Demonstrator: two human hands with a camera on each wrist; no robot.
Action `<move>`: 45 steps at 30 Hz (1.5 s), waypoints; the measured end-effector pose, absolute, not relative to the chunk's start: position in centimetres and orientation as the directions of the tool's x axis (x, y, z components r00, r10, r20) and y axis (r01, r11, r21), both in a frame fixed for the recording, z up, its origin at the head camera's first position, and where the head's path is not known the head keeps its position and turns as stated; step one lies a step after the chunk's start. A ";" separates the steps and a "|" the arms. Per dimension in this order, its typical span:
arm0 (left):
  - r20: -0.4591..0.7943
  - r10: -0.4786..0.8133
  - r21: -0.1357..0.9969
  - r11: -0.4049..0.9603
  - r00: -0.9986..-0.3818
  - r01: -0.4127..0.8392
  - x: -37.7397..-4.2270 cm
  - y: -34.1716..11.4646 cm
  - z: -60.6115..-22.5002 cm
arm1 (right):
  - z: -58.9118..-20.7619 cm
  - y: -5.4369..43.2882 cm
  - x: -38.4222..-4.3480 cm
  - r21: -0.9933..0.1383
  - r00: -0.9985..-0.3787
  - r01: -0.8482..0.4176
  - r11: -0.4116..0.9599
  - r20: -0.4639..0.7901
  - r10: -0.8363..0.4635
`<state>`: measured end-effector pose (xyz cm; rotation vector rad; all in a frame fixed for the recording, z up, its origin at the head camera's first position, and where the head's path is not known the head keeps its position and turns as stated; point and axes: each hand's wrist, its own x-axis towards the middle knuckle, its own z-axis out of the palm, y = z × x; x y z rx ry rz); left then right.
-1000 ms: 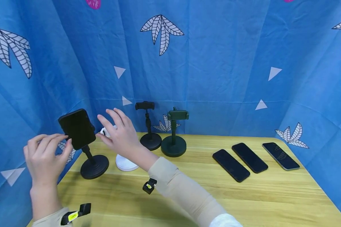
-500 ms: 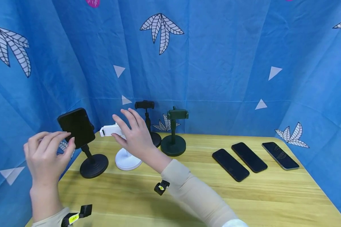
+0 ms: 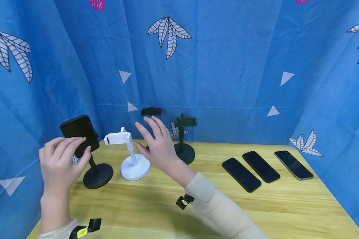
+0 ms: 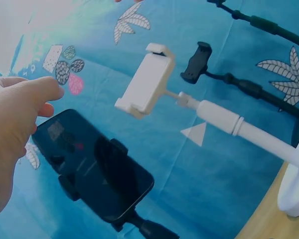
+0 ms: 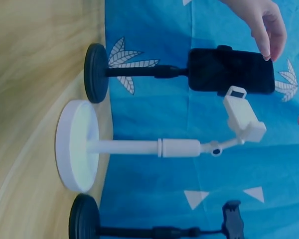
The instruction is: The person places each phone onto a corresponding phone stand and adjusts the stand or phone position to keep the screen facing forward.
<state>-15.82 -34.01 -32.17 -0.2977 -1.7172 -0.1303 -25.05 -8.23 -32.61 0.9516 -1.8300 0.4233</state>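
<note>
A black phone point(image 3: 84, 125) stands upright in the clamp of a black phone stand point(image 3: 98, 176) at the left, its screen dark. My left hand point(image 3: 59, 159) is close to the phone with bent, relaxed fingers and grips nothing; in the left wrist view a gap shows between its fingers and the phone point(image 4: 92, 164). To the right, a white phone stand point(image 3: 135, 169) has nothing in its clamp. My right hand point(image 3: 161, 147) hovers just right of that stand, fingers spread and holding nothing. It hides most of another black stand point(image 3: 151, 111).
A dark green phone stand point(image 3: 185, 152) with a bare clamp is behind my right hand. At the right of the wooden table point(image 3: 287, 212) lie three phones, a near one point(image 3: 241, 174), a middle one point(image 3: 261, 166) and a far one point(image 3: 294, 165). Blue curtain surrounds the table.
My right hand has moved right, away from the phone and past the white stand, uncovering it. My left hand has shifted slightly right. The clamped phone stays in place.
</note>
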 end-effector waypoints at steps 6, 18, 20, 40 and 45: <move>0.969 0.159 -0.098 0.948 -0.186 0.303 -16.5 -33.0 -32.6 | -33.2 -6.2 -25.3 0.100 -0.198 -0.773 0.626 0.900 -0.389; 0.912 0.198 -0.108 0.960 -0.358 0.257 -18.1 -31.4 -34.1 | -34.2 -2.1 -26.0 0.040 -0.203 -0.793 0.608 0.923 -0.326; 0.896 0.190 -0.097 0.966 -0.401 0.240 -18.3 -31.2 -34.4 | -34.4 -1.3 -26.1 0.024 -0.215 -0.793 0.608 0.924 -0.316; 0.861 0.071 0.010 0.988 -0.504 0.156 -19.7 -30.2 -36.0 | -37.3 5.0 -27.0 -0.094 -0.339 -0.709 0.698 0.914 -0.221; 0.855 0.050 0.028 0.990 -0.516 0.142 -20.0 -30.1 -36.1 | -38.1 6.5 -27.3 -0.128 -0.364 -0.688 0.715 0.912 -0.188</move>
